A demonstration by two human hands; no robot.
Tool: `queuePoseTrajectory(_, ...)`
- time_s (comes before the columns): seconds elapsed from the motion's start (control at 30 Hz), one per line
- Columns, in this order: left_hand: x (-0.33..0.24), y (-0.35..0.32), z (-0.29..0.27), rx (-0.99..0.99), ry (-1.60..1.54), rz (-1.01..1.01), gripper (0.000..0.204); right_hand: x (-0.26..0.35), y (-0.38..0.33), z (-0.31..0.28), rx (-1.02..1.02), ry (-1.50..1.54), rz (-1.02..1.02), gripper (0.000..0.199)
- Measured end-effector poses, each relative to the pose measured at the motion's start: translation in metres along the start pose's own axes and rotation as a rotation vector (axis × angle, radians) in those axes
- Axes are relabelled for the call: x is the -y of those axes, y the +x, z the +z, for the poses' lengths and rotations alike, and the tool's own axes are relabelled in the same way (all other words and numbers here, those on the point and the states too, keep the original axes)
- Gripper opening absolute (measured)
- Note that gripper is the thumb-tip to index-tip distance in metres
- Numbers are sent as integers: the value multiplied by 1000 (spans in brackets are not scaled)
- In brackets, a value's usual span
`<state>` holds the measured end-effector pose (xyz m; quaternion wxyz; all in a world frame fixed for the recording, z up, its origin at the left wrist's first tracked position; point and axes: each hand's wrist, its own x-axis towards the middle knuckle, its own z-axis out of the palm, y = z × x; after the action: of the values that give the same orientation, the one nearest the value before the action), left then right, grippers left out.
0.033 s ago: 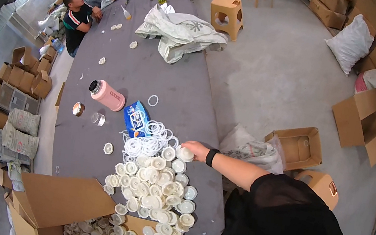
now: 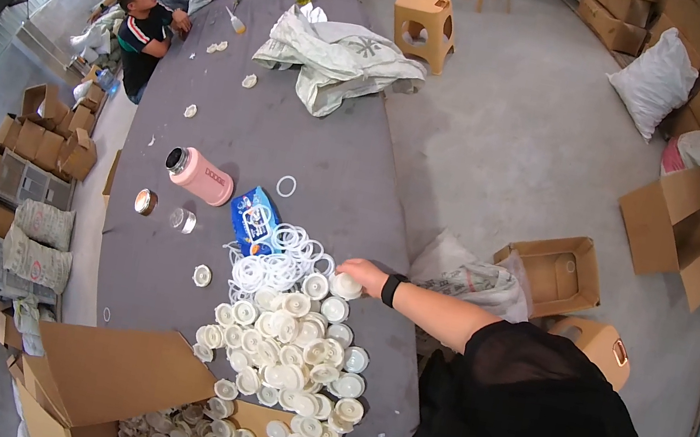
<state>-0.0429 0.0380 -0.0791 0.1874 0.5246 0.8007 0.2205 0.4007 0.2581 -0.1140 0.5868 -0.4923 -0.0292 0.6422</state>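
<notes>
While my right hand [image 2: 362,274] reaches onto the grey table [image 2: 207,231], its fingers close on a white cap [image 2: 345,286] at the top edge of the pile of caps [image 2: 291,339], beside the white rings [image 2: 272,261]. My left hand is out of view; my black sleeve [image 2: 521,417] covers the near table edge.

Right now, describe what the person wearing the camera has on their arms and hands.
Only one arm shows, at the right of the picture; which arm it is cannot be told. Its hand is bare, with no glove. A black band, like a watch or fitness strap, circles the wrist. The forearm is uncovered, and a black short sleeve covers the upper arm.
</notes>
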Motion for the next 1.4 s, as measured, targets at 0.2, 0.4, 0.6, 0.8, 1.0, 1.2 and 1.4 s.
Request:
queuePoseTrajectory(0.2,-11,16,14,100,-14,9,33,43,77,17,-96,-679,-353,25)
queuePoseTrajectory(0.4,-23,31,22,192,-31,27,33,74,126,65,-185,-1021,-478,49)
queuePoseTrajectory(0.6,-38,61,30,317,-41,101,32,74,173,72,-197,-930,-301,42)
queuePoseTrajectory(0.8,-39,67,32,485,-49,145,32,77,200,70,-158,-1087,-272,26)
queuePoseTrajectory(1.0,-42,63,34,663,-65,186,32,76,192,85,55,-713,-345,18)
queuePoseTrajectory(1.2,-52,76,34,782,-75,243,32,45,154,110,-458,-854,-511,24)
queuePoseTrajectory(1.4,-63,76,31,912,-78,294,32,54,160,112,-423,-1053,-408,14)
